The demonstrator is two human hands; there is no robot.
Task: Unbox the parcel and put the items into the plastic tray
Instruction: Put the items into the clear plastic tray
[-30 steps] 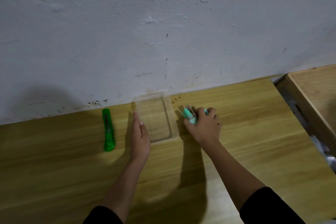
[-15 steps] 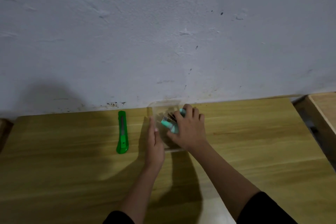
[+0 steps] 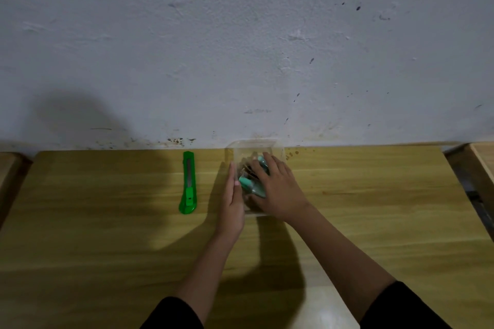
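A clear plastic tray (image 3: 254,145) stands on the wooden table against the wall. Inside it lie teal items in clear wrapping (image 3: 250,184). My right hand (image 3: 278,189) lies over the tray with its fingers curled on these items, which it hides in part. My left hand (image 3: 232,200) rests flat against the tray's left wall, fingers straight and together, holding nothing.
A green utility knife (image 3: 188,184) lies on the table (image 3: 107,222) left of the tray, lengthwise toward the wall. A second wooden surface (image 3: 481,165) adjoins at the right, across a dark gap. Another table edge (image 3: 10,168) shows at far left.
My right hand carried the teal items from the table right of the tray into the tray. My left hand stayed at the tray's left wall. The view shifted left.
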